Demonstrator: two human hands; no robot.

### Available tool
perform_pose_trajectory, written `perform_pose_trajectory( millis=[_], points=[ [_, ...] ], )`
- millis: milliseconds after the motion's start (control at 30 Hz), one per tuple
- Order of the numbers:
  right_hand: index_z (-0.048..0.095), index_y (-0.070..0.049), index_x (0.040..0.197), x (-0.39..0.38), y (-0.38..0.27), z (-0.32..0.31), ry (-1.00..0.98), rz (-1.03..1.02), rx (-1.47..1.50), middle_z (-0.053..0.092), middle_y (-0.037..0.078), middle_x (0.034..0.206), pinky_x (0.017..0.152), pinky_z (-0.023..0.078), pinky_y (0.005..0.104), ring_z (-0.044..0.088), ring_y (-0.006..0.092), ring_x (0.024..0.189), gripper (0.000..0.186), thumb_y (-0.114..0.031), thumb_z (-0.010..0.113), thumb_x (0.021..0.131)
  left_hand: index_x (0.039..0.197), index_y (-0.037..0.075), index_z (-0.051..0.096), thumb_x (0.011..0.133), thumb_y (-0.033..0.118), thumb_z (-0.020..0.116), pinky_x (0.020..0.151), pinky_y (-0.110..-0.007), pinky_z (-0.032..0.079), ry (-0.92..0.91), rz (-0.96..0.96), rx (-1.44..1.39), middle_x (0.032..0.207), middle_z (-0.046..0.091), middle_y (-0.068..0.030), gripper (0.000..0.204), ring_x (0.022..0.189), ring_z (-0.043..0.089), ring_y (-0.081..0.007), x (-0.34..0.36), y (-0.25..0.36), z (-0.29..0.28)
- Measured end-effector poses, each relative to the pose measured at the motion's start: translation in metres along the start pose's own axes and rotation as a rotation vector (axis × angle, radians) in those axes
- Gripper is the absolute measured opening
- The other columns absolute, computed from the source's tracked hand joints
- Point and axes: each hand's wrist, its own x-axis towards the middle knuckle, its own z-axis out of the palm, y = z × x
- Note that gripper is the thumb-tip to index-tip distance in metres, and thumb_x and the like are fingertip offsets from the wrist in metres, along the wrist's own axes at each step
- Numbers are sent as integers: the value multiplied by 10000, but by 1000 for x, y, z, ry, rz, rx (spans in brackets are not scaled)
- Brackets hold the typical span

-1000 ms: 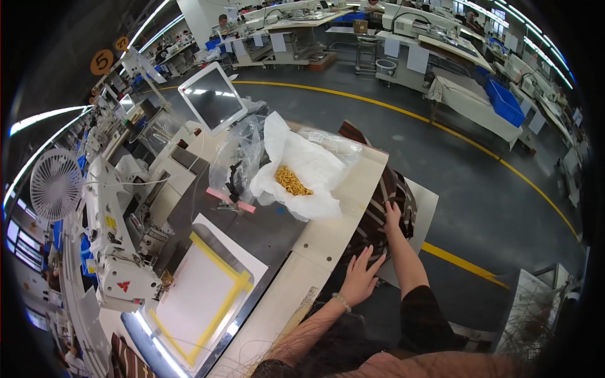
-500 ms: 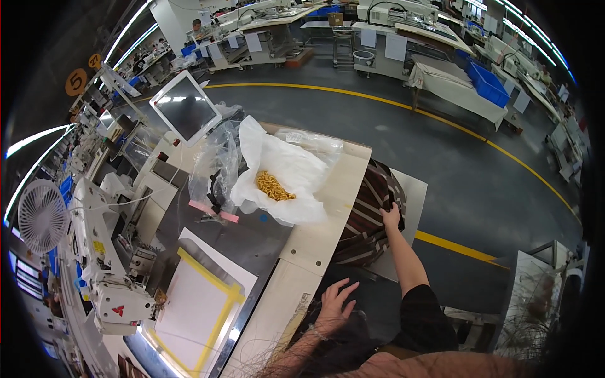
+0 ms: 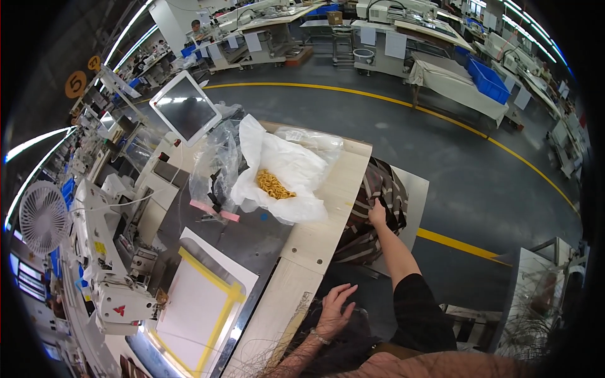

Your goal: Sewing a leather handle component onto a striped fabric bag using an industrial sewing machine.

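Dark brown striped fabric [image 3: 359, 242] lies bunched on a pale surface beyond the right edge of the work table. My right hand [image 3: 378, 215] is closed on a fold of it, arm stretched out; the fingertips are partly hidden in the cloth. Close to my body, just off the table's near edge, my left hand [image 3: 334, 310] hovers with its fingers apart and nothing in it. On the table, a heap of gold-coloured metal pieces [image 3: 275, 185], perhaps small chains or rings, lies on crumpled white paper [image 3: 252, 148].
A sewing machine [image 3: 120, 296] stands at the left, beside a white template with yellow tape edges [image 3: 233, 299]. Behind are clear plastic bags [image 3: 214, 157] and a tablet screen [image 3: 184, 108]. A white fan [image 3: 43, 217] is far left. Blue bins [image 3: 486, 82] stand across the aisle.
My right hand has shifted left and slightly up, drawing the striped fabric into sharper folds. The left hand has barely moved, its fingers still spread.
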Motion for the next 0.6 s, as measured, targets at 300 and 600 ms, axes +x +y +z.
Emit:
perform_pose_trajectory(
  millis=[300, 600],
  points=[
    [226, -129, 1450, 12, -23, 29, -37, -177, 211, 576, 262, 1140, 854, 453, 460, 559, 417, 1028, 734, -88, 590, 815, 1215, 113, 577, 790, 40, 657, 927, -323, 362, -29, 1, 2, 1211, 533, -88, 439, 1110, 505, -250, -6, 7, 2],
    [613, -128, 967, -35, 23, -23, 443, -300, -475, 483, 52, 980, 796, 362, 398, 469, 255, 979, 291, -89, 664, 684, 1214, 109, 572, 795, 43, 652, 920, -337, 378, -2, -43, -23, 1198, 531, -92, 432, 1095, 516, -261, -12, 0, -1]
  ],
)
